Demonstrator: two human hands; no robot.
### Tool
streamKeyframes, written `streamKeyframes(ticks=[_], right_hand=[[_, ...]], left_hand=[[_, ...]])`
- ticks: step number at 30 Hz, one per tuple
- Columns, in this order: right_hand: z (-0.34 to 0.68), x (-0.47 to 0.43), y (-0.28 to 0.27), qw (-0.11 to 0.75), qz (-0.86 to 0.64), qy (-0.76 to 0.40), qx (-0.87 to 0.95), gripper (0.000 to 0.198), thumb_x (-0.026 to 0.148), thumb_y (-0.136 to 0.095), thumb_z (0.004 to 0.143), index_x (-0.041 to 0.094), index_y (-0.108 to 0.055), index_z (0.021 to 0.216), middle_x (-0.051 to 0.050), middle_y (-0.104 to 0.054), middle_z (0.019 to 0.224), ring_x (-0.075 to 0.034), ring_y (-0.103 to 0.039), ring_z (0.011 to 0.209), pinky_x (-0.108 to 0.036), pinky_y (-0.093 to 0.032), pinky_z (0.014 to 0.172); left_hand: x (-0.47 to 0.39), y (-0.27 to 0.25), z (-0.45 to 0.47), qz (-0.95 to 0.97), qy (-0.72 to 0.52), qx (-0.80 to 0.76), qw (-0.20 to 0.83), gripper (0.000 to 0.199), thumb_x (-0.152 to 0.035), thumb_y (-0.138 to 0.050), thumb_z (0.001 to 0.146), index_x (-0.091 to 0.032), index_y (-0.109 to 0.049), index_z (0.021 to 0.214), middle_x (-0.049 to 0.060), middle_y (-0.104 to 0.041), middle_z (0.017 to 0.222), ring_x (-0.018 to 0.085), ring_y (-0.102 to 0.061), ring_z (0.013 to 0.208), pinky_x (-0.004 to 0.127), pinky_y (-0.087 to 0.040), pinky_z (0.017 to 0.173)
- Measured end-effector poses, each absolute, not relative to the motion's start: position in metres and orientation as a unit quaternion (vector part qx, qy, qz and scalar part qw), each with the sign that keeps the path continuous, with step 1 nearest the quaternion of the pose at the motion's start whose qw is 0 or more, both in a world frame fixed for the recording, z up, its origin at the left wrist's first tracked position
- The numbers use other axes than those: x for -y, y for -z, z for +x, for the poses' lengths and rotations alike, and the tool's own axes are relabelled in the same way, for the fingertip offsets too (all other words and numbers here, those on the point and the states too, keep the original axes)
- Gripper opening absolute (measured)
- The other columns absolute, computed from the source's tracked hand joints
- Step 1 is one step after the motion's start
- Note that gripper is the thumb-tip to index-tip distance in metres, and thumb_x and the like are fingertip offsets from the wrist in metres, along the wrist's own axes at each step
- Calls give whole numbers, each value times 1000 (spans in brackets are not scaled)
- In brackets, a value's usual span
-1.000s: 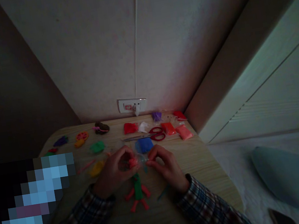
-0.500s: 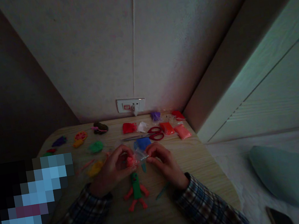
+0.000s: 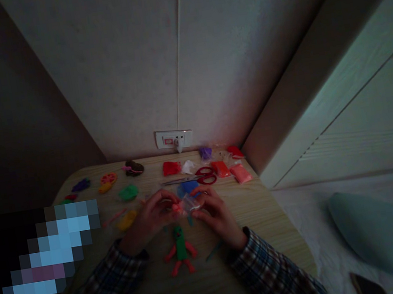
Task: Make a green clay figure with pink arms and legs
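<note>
Between my two hands, above the table, is a small clear plastic bag (image 3: 190,203) with pinkish-red modelling clay (image 3: 178,208) at its left end. The fingers of my left hand (image 3: 155,215) are closed on the clay end. My right hand (image 3: 216,211) pinches the clear end of the bag. Just below them lies a clay figure (image 3: 180,247) with a green body and pinkish-red arms and legs. A blue packet (image 3: 188,188) lies behind the bag, partly covered by my fingers. A thin teal tool (image 3: 213,251) rests near my right wrist.
Red-handled scissors (image 3: 205,176) lie behind my hands, among red (image 3: 172,167), orange (image 3: 221,168) and pink packets (image 3: 240,173). Green clay (image 3: 128,192), yellow clay (image 3: 127,220) and a brown piece (image 3: 133,168) sit to the left. A wall socket (image 3: 174,139) is above the table's back edge.
The bag's clear part looks wider and more spread between my hands. My right fingers have shifted slightly and hold it further around. The clay figure stays in place.
</note>
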State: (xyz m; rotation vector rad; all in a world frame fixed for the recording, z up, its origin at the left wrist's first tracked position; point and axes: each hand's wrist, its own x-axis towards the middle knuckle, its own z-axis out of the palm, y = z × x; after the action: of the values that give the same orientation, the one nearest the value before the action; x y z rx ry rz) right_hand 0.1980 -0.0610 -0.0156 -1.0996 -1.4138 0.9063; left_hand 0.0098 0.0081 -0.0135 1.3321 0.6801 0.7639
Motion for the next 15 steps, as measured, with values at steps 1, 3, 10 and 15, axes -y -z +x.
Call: streamKeyframes(ticks=[1, 3, 10, 15], right_hand=[[198, 61, 15, 539, -461, -376, 596, 19, 36, -69, 81, 21, -60, 73, -7, -55, 106, -23, -54, 105, -38, -46, 90], [199, 61, 15, 548, -456, -367, 597, 19, 37, -69, 81, 22, -61, 73, -6, -57, 102, -23, -53, 107, -39, -45, 92], [199, 61, 12, 570, -443, -381, 577, 18, 40, -70, 80, 24, -65, 74, -5, -58, 97, -22, -55, 102, -36, -49, 84], [199, 62, 12, 574, -445, -398, 561, 19, 40, -71, 78, 23, -65, 72, -5, -57, 103, -21, -57, 99, -35, -51, 82]], left_hand=[[-9, 14, 10, 587, -338, -305, 669, 29, -31, -78, 67, -18, -58, 83, 1, -60, 86, 16, -58, 81, 26, -49, 72], [-8, 11, 10, 584, -330, -312, 673, 32, -31, -80, 64, -18, -58, 84, 0, -60, 83, 16, -59, 80, 26, -49, 71], [-3, -2, 9, 583, -308, -334, 674, 30, -27, -80, 61, -18, -60, 82, 0, -63, 81, 17, -61, 80, 29, -52, 74], [-6, -4, 7, 588, -310, -340, 665, 24, -26, -79, 63, -17, -63, 79, 1, -67, 79, 17, -63, 77, 29, -53, 73]])
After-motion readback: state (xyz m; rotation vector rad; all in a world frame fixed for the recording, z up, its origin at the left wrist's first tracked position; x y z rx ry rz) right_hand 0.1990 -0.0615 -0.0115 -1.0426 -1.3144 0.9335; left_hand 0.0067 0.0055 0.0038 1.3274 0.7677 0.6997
